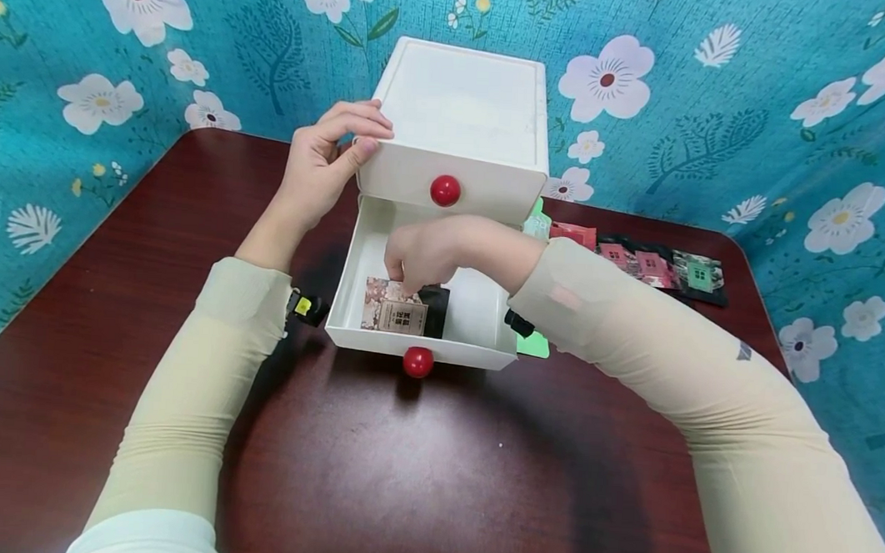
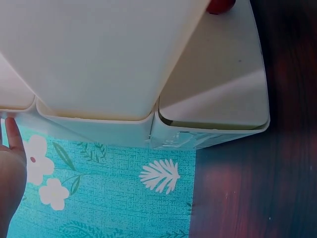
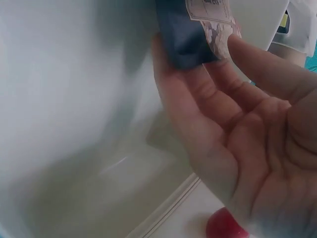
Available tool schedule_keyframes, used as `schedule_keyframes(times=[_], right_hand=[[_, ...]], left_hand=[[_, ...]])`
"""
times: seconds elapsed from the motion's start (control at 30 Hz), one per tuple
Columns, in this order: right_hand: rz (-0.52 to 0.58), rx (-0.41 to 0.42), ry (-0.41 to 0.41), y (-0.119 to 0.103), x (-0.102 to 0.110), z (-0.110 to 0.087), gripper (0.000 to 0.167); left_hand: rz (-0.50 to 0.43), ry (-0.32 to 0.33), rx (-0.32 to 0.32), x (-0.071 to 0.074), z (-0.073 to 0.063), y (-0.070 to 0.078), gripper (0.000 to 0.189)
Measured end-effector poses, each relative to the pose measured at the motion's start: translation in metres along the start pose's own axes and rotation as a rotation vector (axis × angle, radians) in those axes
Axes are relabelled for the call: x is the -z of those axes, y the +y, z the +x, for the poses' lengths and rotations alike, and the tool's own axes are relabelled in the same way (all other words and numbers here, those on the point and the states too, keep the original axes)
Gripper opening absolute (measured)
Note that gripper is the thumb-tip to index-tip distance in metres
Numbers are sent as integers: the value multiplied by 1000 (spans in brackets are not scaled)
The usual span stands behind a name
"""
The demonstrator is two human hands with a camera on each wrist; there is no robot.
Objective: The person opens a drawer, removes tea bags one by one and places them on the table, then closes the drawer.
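A white drawer cabinet [image 1: 459, 102] with red ball knobs stands on the dark table, its lower drawer [image 1: 468, 355] pulled out. My left hand [image 1: 325, 153] rests on the cabinet's upper left front corner, fingers extended over the top and thumb near the front edge. Reaching down into the open drawer, my right hand [image 1: 429, 251] pinches a flat packet [image 1: 399, 308] with a floral side, a beige label and a black part. In the right wrist view, the thumb lies on one edge of the packet [image 3: 185, 37] and the fingers are behind it.
Right of the cabinet lie several small packets, among them a red one [image 1: 574, 233], one with a pink label [image 1: 653, 267] and one with a green label [image 1: 699, 277]. A bright green item [image 1: 533, 345] shows beside the drawer. A floral blue cloth [image 1: 274, 50] hangs behind the table.
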State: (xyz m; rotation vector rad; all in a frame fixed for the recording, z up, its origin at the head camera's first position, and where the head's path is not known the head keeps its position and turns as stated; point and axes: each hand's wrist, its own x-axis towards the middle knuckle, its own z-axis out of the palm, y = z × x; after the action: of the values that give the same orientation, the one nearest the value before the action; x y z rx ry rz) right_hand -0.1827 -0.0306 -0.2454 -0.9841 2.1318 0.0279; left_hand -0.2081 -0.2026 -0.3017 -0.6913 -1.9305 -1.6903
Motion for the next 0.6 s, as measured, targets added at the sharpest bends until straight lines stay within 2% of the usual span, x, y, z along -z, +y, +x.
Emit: schedule_keyframes(times=[0.13,0.3,0.43,0.6], right_hand=[[30,-30,-13,-4,-1,-3,10],[42,-38,-13,-6,-5,-5,14],[21,-5,24,-5,-7,-7,10],[-21,55,97,-4,-8,-9,25]], left_hand=[[-3,7,37,0,0,2,16],[0,10,36,-1,-1,3,15],[2,7,19,-1,-1,3,15],[3,5,26,-1,-1,3,15]])
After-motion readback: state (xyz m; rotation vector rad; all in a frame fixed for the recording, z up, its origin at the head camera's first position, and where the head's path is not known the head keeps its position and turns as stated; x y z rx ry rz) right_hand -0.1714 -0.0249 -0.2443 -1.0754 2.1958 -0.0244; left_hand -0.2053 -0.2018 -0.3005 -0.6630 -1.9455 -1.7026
